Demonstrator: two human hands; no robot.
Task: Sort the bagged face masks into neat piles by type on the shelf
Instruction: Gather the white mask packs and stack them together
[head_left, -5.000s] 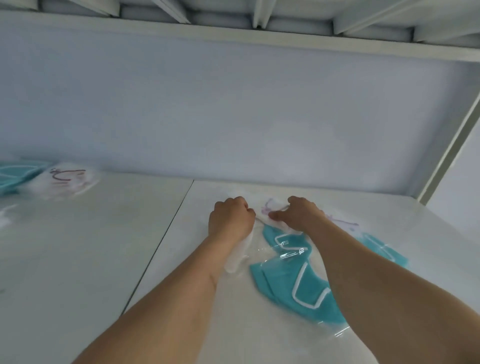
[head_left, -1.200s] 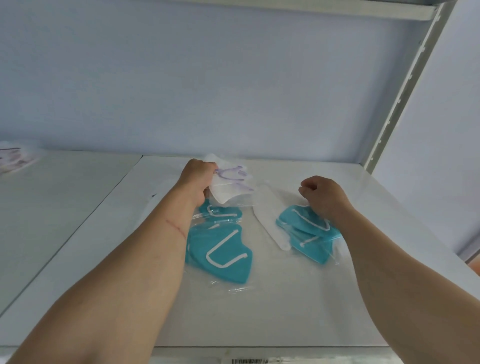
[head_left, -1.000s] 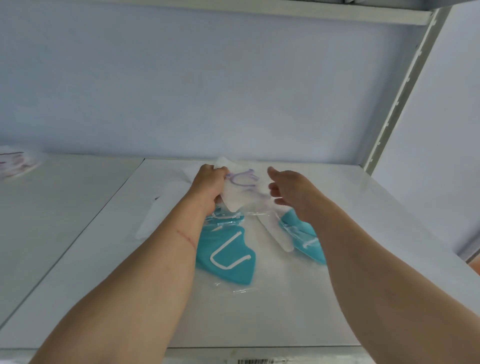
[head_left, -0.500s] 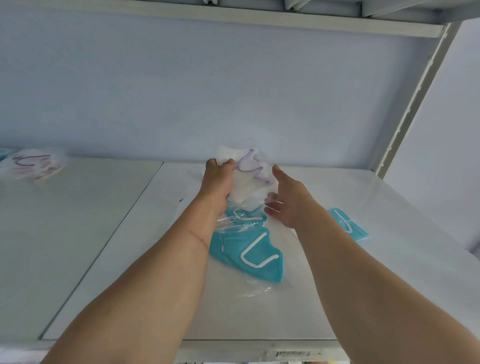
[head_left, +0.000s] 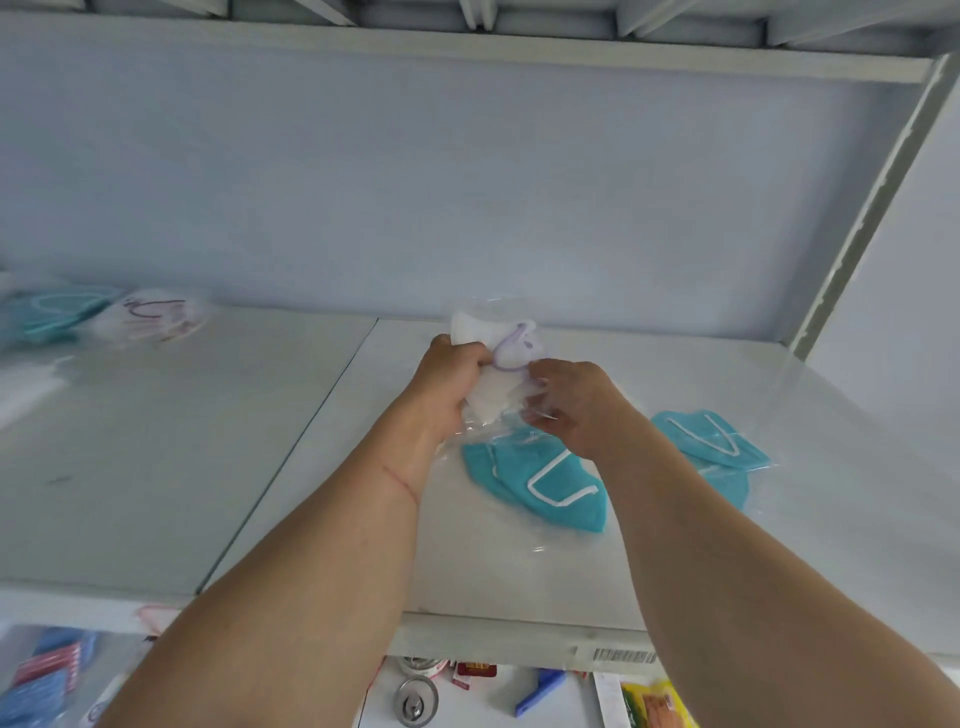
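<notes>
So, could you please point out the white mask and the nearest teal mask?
white mask (head_left: 491, 400): head view, on its lower white fabric.
nearest teal mask (head_left: 566, 512): head view, on its teal front panel.

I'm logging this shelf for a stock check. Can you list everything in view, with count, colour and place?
white bagged mask: one, white with purple loops, held up by both hands
teal bagged masks: at least two, teal, one below the hands, one to the right
far-left masks: teal and white, blurred, count unclear
shelf: one, pale grey
lower-shelf items: several, mixed colours, too small to name
left hand: grips the white mask's bag
right hand: pinches its bag
</notes>
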